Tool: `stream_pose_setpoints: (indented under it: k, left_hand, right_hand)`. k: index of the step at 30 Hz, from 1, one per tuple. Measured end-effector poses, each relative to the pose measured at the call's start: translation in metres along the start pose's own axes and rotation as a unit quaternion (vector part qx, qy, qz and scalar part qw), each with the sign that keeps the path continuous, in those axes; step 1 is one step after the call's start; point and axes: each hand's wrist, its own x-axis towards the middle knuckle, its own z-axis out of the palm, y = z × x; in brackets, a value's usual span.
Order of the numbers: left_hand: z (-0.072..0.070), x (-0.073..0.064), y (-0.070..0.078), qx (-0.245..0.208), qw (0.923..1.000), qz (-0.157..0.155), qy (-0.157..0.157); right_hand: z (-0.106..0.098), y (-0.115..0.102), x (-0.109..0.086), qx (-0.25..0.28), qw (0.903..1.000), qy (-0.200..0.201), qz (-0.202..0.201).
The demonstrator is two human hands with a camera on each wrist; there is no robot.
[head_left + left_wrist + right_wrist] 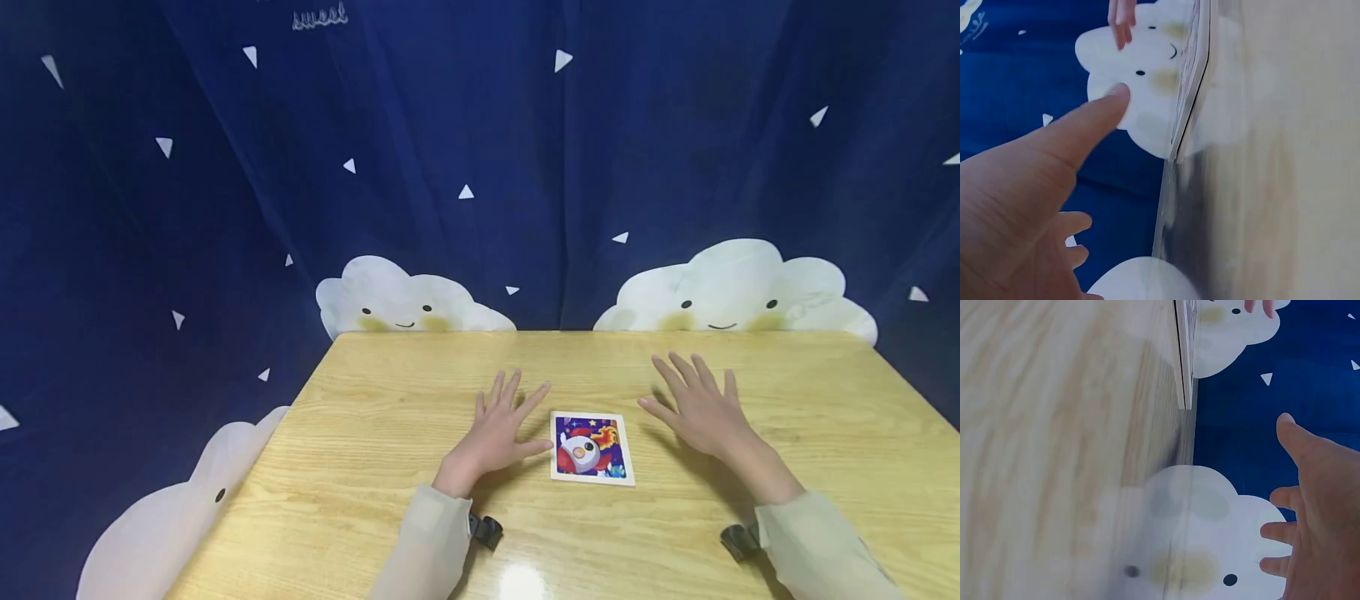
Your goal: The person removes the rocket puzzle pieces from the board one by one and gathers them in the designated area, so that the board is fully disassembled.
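Observation:
A small square picture card [591, 447] with a cartoon rocket on a purple ground lies flat on the wooden table [375, 433]. My left hand [510, 421] is spread with straight fingers just left of the card, its thumb tip close to the card's left edge. Right of the card my right hand [693, 404] is spread the same way, a short gap from it. Neither hand holds anything. The left wrist view shows the left hand [1054, 162] off the tabletop and the card's edge [1191, 81]. In the right wrist view the right hand [1319, 512] is also off the surface, with the card's edge [1184, 356] beyond.
A dark blue curtain [480, 167] with white triangles and smiling clouds hangs right behind the table's far edge and along its left side. Small black devices [486, 529] [738, 540] sit under both beige sleeves. Bare wood surrounds the card.

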Motion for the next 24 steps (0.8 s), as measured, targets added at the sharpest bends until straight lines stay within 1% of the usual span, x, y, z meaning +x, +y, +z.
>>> stream_pose_setpoints:
  k: [3, 7, 13, 19, 24]
  left_hand:
    - [0.001, -0.001, 0.003, 0.007, 0.9997, 0.014, -0.02]
    - [0.002, -0.002, 0.009, 0.014, 0.9984, 0.032, -0.044]
    - [0.005, -0.005, 0.018, 0.04, 0.9957, 0.05, -0.067]
    - [0.006, -0.008, 0.026, 0.054, 0.9928, 0.064, -0.086]
    - [0.006, -0.009, 0.031, 0.066, 0.9903, 0.075, -0.096]
  right_hand:
    - [0.0, -0.003, 0.002, 0.004, 1.0, -0.001, -0.005]
    - [0.0, -0.007, 0.004, 0.009, 0.9998, -0.013, -0.009]
    - [0.008, -0.013, 0.009, 0.015, 0.9994, -0.022, -0.023]
    - [0.014, -0.024, 0.014, 0.025, 0.9982, -0.011, -0.053]
    - [0.019, -0.034, 0.018, 0.02, 0.9958, 0.004, -0.089]
